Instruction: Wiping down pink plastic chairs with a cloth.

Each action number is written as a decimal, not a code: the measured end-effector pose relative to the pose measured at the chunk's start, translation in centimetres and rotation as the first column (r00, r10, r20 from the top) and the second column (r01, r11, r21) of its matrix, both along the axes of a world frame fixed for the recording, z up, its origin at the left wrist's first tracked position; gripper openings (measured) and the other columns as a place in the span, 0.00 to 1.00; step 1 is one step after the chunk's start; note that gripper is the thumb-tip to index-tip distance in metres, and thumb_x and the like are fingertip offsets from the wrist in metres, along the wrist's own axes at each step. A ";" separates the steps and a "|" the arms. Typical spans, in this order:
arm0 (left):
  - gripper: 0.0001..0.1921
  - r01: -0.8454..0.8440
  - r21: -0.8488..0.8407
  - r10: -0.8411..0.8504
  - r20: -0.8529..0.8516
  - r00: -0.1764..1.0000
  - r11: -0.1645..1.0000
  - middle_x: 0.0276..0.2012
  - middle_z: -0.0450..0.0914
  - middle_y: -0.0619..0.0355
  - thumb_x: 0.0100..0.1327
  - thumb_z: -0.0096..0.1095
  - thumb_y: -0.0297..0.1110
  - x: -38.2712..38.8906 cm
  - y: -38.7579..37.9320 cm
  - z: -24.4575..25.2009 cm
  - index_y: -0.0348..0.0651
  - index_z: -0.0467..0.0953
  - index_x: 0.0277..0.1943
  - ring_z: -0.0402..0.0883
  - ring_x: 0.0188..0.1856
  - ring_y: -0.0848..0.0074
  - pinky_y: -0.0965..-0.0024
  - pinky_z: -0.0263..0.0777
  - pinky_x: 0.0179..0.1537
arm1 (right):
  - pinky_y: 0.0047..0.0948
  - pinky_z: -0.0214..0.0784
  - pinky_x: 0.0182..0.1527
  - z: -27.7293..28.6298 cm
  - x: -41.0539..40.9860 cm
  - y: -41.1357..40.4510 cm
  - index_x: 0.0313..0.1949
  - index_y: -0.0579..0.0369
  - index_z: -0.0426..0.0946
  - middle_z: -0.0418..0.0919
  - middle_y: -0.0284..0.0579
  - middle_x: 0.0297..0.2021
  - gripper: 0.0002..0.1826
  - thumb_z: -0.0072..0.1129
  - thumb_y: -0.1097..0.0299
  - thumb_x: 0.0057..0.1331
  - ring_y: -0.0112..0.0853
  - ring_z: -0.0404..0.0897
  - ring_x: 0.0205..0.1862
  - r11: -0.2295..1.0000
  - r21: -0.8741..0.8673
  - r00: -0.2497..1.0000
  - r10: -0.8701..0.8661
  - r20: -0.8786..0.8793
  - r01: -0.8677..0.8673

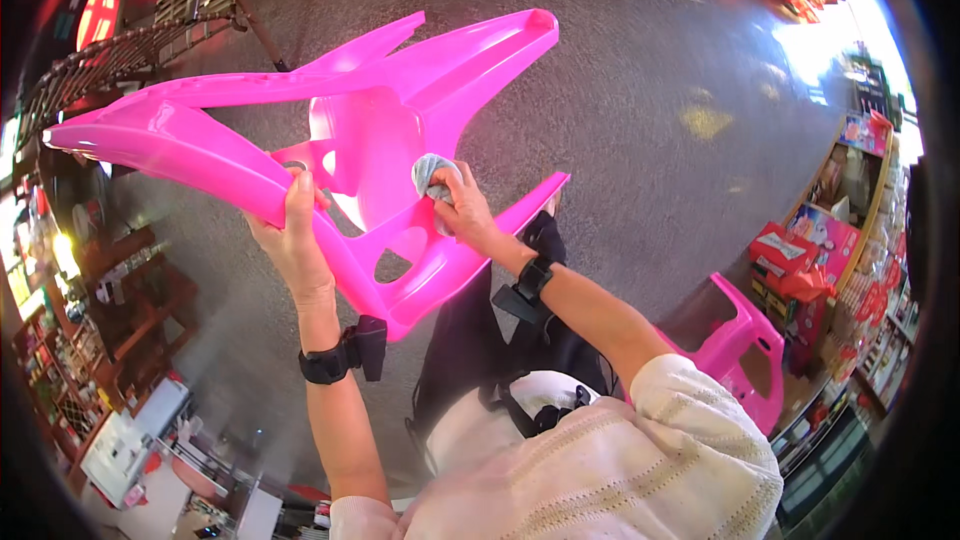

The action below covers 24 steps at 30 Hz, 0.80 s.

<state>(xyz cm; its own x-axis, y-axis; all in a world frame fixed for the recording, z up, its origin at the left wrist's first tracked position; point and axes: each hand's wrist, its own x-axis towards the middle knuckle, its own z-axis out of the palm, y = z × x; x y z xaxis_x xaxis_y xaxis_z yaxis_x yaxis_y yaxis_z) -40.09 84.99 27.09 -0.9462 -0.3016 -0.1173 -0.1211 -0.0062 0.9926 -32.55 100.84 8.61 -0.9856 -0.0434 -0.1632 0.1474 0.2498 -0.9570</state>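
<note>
A glossy pink plastic chair (420, 127) is held tilted in front of me, with its legs pointing outward. My left hand (296, 240) grips one of its long curved edges, thumb on top. In my right hand (469, 210) is a bunched light grey-blue cloth (433, 169), pressed against the chair near an opening in its shell. The fingers cover part of the cloth. Both wrists wear black straps with small devices.
A grey floor (622, 105) spreads beyond the chair. Another pink plastic chair (757, 360) stands by my right side, partly hidden. Shelving with packaged goods (862, 240) runs along the right. A slatted bamboo seat (142, 45) is at the upper left; wooden furniture (142, 300) stands below it.
</note>
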 end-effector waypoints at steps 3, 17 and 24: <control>0.23 0.027 -0.013 -0.027 0.010 1.000 1.000 0.33 0.74 0.58 0.57 0.62 0.29 0.3 -0.4 0.2 0.36 0.62 0.54 0.72 0.26 0.82 0.73 0.70 0.33 | 0.42 0.65 0.50 -2.0 -1.5 -0.7 0.48 0.50 0.67 0.64 0.53 0.49 0.21 0.56 0.77 0.54 0.51 0.69 0.48 0.949 0.210 0.969 -0.216 -0.118 0.237; 0.30 0.082 -0.086 -0.083 -0.009 0.997 0.993 0.22 0.71 0.61 0.57 0.61 0.35 0.4 -1.3 0.2 0.34 0.57 0.58 0.71 0.22 0.82 0.77 0.68 0.26 | 0.43 0.68 0.43 0.5 4.0 -2.7 0.44 0.46 0.73 0.72 0.48 0.38 0.16 0.56 0.75 0.54 0.49 0.73 0.45 0.916 0.352 0.981 -0.171 -0.096 0.194; 0.26 0.092 -0.113 -0.096 -0.032 0.995 0.989 0.21 0.70 0.63 0.53 0.67 0.40 0.5 -1.0 -0.6 0.44 0.61 0.50 0.72 0.20 0.83 0.78 0.73 0.20 | 0.45 0.67 0.48 3.6 8.9 0.3 0.46 0.46 0.72 0.72 0.48 0.45 0.17 0.55 0.74 0.55 0.48 0.73 0.48 0.871 0.329 0.898 0.234 0.372 -0.363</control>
